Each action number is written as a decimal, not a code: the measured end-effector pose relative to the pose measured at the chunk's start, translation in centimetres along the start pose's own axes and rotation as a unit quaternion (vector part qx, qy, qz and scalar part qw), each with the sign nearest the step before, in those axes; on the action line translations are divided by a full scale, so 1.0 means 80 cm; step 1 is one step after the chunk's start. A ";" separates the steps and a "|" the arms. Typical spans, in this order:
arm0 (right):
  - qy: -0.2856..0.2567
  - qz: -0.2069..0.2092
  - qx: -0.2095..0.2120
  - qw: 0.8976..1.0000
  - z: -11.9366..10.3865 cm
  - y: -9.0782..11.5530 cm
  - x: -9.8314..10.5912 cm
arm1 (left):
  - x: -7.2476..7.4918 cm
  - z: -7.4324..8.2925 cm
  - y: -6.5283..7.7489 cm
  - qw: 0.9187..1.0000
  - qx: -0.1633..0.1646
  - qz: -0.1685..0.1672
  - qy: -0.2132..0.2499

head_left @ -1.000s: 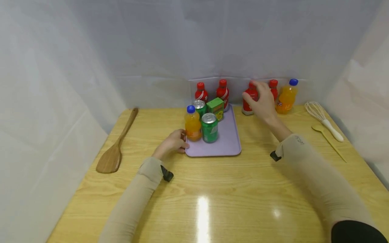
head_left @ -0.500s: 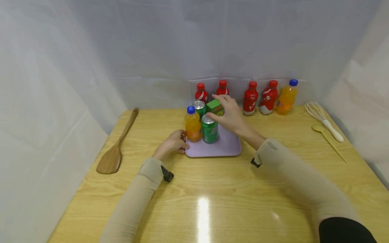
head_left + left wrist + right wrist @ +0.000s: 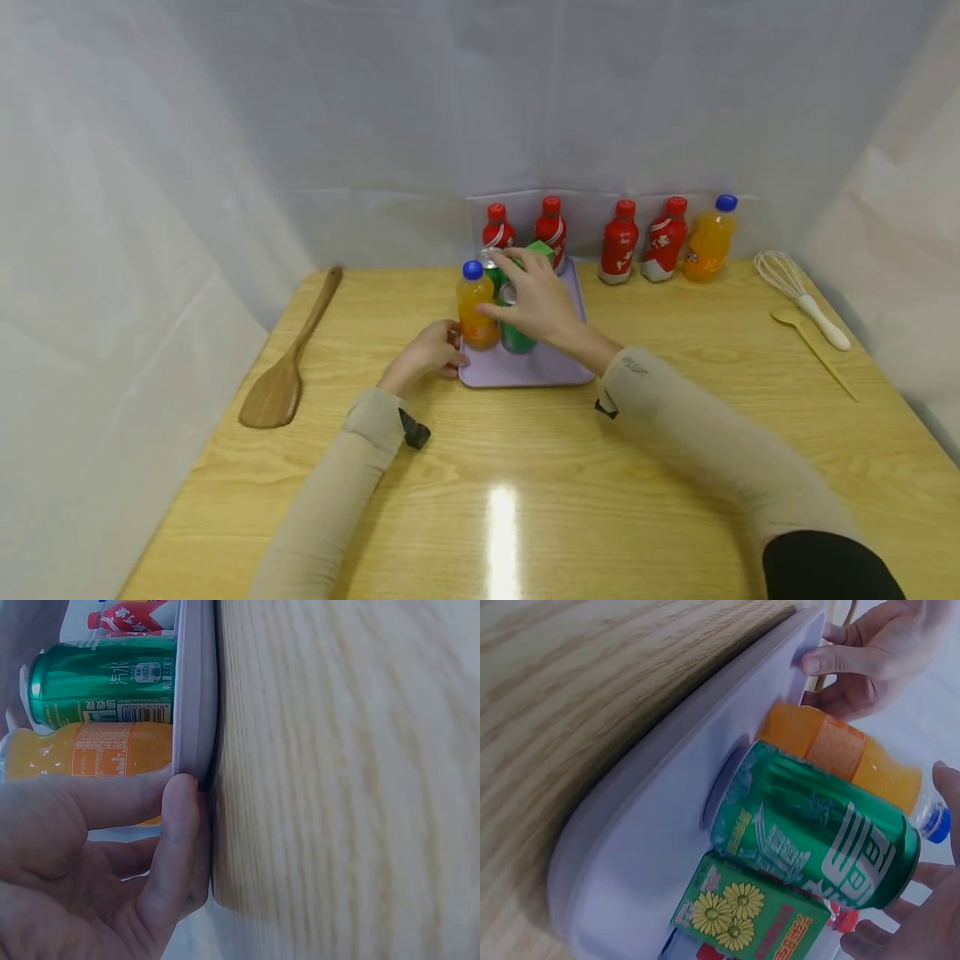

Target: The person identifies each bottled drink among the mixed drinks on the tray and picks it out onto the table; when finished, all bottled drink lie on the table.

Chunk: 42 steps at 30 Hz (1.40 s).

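A lilac tray (image 3: 525,375) holds an orange drink bottle (image 3: 477,317) with a blue cap, a green can (image 3: 516,340) in front, another green can (image 3: 487,258) behind and a green drink carton (image 3: 750,911). My left hand (image 3: 427,354) pinches the tray's left rim, thumb and fingers on the edge, as the left wrist view shows. Over the front can my right hand (image 3: 538,298) reaches, thumb and fingers spread and curved around nothing, its thumb close to the orange bottle. It partly hides the cans and the carton in the head view.
Two red bottles (image 3: 551,229) stand at the tray's back. Further right are two more red bottles (image 3: 618,246) and an orange bottle (image 3: 708,246). A whisk (image 3: 806,304) and yellow spoon (image 3: 813,350) lie right; a wooden spatula (image 3: 277,387) lies left.
My right hand has moved left from the separate red bottle at the right, holding nothing, to above the front green can. My left hand stays at the tray's rim.
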State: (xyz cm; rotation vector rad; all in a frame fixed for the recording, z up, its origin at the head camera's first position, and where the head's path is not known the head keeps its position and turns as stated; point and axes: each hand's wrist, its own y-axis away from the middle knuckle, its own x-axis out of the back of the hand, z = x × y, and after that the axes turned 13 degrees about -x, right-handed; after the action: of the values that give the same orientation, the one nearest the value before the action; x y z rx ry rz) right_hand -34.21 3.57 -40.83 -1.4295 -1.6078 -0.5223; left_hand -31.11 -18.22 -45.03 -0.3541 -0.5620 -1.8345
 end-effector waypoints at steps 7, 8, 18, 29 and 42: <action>0.024 -0.020 -0.011 0.999 -0.010 -0.004 -0.011 | 0.001 -0.001 0.000 1.000 -0.001 -0.002 0.000; 0.028 -0.023 -0.013 0.999 -0.011 -0.004 -0.012 | 0.001 -0.001 0.000 1.000 -0.001 -0.001 -0.001; 0.061 -0.004 -0.008 0.998 -0.014 -0.009 -0.019 | 0.004 0.000 -0.001 1.000 -0.002 -0.004 -0.006; 0.077 0.029 0.010 0.997 -0.015 -0.009 -0.020 | 0.004 0.003 0.002 1.000 -0.003 -0.007 0.001; 0.012 0.069 0.065 0.995 -0.018 0.000 -0.026 | 0.003 0.003 0.005 1.000 -0.004 -0.005 0.013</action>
State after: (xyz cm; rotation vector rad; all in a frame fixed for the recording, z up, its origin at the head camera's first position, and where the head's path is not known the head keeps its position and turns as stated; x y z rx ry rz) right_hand -33.85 1.28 -41.86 -1.4188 -1.4841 -0.3461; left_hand -30.84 -18.38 -44.65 -0.3323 -0.5390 -1.8486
